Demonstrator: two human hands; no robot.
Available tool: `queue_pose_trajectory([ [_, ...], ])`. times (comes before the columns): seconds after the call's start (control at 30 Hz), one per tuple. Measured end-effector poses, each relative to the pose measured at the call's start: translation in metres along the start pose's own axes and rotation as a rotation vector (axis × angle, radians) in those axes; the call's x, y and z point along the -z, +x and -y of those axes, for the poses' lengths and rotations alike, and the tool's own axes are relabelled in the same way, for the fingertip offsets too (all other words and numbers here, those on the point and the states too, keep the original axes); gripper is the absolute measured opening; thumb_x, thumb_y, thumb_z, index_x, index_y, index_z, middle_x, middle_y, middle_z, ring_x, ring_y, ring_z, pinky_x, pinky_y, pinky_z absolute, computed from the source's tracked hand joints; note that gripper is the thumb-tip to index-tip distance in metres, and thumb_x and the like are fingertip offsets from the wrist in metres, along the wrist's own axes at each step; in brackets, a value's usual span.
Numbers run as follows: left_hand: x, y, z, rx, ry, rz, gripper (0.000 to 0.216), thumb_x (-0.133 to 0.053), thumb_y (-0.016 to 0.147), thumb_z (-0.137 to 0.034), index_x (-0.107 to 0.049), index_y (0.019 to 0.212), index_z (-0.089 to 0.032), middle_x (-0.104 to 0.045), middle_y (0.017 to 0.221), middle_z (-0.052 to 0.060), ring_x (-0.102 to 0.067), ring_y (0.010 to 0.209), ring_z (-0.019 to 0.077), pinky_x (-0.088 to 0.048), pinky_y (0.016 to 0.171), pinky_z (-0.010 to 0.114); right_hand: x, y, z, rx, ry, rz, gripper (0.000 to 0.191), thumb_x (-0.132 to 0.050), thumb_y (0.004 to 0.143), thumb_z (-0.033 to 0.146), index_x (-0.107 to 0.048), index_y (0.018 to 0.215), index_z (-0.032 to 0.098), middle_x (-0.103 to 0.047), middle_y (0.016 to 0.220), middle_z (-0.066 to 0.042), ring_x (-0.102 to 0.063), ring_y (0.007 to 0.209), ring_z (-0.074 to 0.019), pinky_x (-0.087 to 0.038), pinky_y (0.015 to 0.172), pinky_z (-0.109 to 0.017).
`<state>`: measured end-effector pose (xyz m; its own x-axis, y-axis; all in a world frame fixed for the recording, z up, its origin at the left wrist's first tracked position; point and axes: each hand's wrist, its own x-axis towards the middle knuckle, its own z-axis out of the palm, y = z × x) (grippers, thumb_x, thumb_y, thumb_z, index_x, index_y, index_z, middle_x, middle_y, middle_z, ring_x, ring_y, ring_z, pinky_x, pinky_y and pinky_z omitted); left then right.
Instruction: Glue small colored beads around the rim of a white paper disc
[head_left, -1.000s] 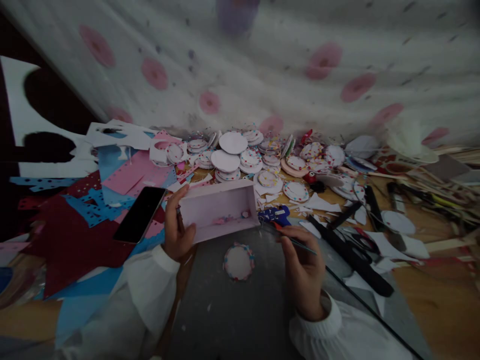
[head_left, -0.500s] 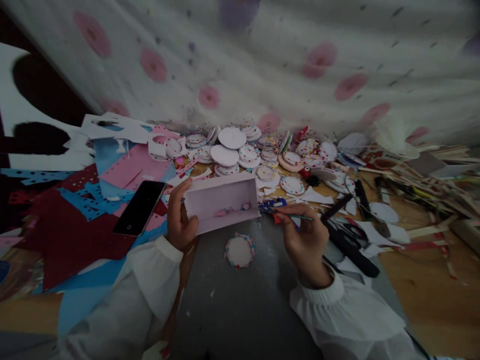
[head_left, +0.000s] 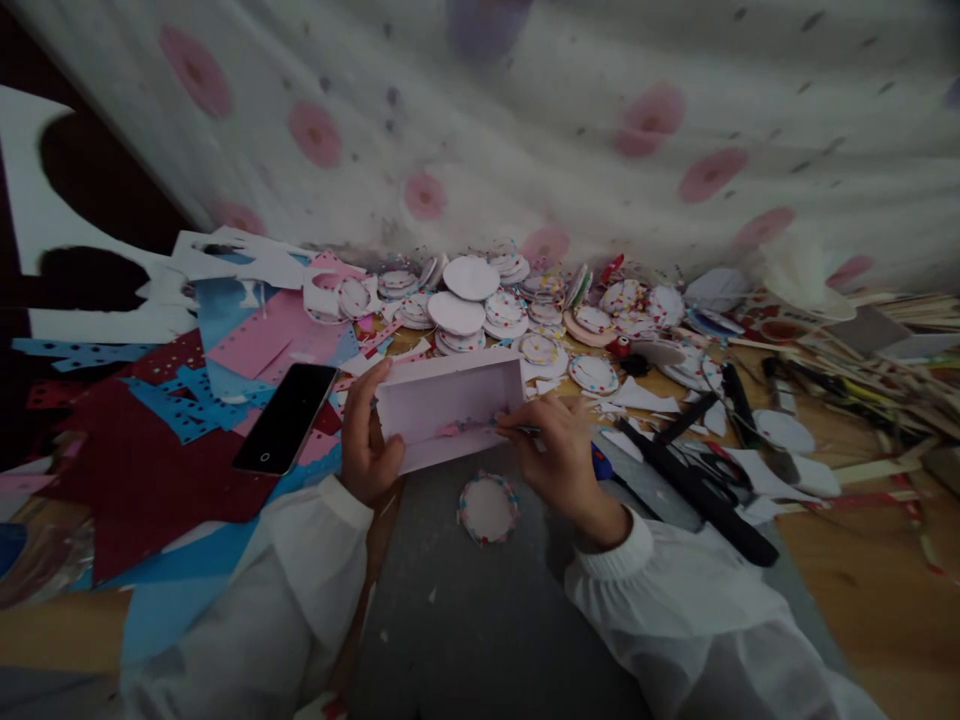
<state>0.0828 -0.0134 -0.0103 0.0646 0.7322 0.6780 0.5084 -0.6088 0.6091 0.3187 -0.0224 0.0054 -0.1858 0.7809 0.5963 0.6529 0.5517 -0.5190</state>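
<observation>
My left hand (head_left: 371, 440) grips the left end of a shallow, pale lilac open box (head_left: 420, 455), tilted so its inside faces me. Small pink and blue bits (head_left: 454, 430) lie along the box's lower inner side. My right hand (head_left: 559, 455) is closed in a pinch at the box's right end, its fingertips over the opening. Between those fingers is a thin stick-like tool (head_left: 529, 430), mostly hidden. Below the box, a round white disc (head_left: 487, 508) edged with pink, red and blue bits lies on a dark grey mat (head_left: 480, 620).
Behind the box are piled many white discs (head_left: 471, 277), some with coloured rims. At left, a black phone (head_left: 286, 418) lies on coloured sheets (head_left: 165, 480). To the right are a long black tool (head_left: 697, 490), scissors (head_left: 724, 465), a partly hidden blue tool (head_left: 600, 462) and wooden strips (head_left: 892, 400).
My right hand has moved left with the thin tool, from beside the box to over its right end. The view has shifted slightly; my left hand keeps its hold on the box.
</observation>
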Motion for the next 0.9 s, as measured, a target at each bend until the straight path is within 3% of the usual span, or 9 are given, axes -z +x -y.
queue_pose_trajectory([
  [0.2, 0.000, 0.000, -0.002, 0.021, -0.003, 0.004, 0.077, -0.047, 0.064, -0.015, -0.039, 0.139, -0.022, -0.046, 0.140, 0.011, -0.042, 0.130, 0.0320, -0.033, 0.110, 0.054, -0.007, 0.000, -0.003, 0.093, -0.084, 0.056, 0.007, -0.061, 0.083, 0.018, -0.061, 0.078, 0.023, -0.063, 0.067, 0.001, -0.054, 0.069, -0.0184, -0.028, 0.069, -0.033],
  [0.43, 0.000, 0.001, 0.000, 0.002, -0.033, -0.003, 0.077, -0.048, 0.062, -0.015, -0.040, 0.139, -0.019, -0.046, 0.140, 0.012, -0.042, 0.130, 0.0329, -0.033, 0.110, 0.055, -0.006, -0.001, 0.001, 0.103, -0.127, 0.069, 0.013, -0.058, 0.082, 0.009, -0.061, 0.077, 0.020, -0.064, 0.069, -0.001, -0.054, 0.071, -0.0184, -0.029, 0.070, -0.033],
  [0.63, -0.001, 0.001, 0.000, 0.029, -0.040, 0.001, 0.075, -0.049, 0.066, -0.016, -0.039, 0.141, -0.021, -0.045, 0.142, 0.012, -0.041, 0.131, 0.0331, -0.032, 0.111, 0.054, 0.012, -0.003, 0.007, 0.053, -0.011, -0.154, 0.011, -0.064, 0.082, 0.011, -0.064, 0.081, 0.022, -0.065, 0.069, 0.002, -0.057, 0.066, -0.0159, -0.033, 0.071, -0.034],
  [0.9, -0.002, -0.003, 0.011, 0.089, -0.128, 0.009, 0.075, -0.055, 0.079, -0.025, -0.027, 0.149, -0.025, -0.035, 0.152, 0.009, -0.030, 0.140, 0.0329, -0.020, 0.117, 0.053, 0.033, -0.029, 0.008, -0.207, 0.277, -0.372, 0.008, -0.069, 0.080, 0.015, -0.067, 0.082, 0.022, -0.069, 0.076, -0.001, -0.062, 0.073, -0.0180, -0.044, 0.069, -0.034],
])
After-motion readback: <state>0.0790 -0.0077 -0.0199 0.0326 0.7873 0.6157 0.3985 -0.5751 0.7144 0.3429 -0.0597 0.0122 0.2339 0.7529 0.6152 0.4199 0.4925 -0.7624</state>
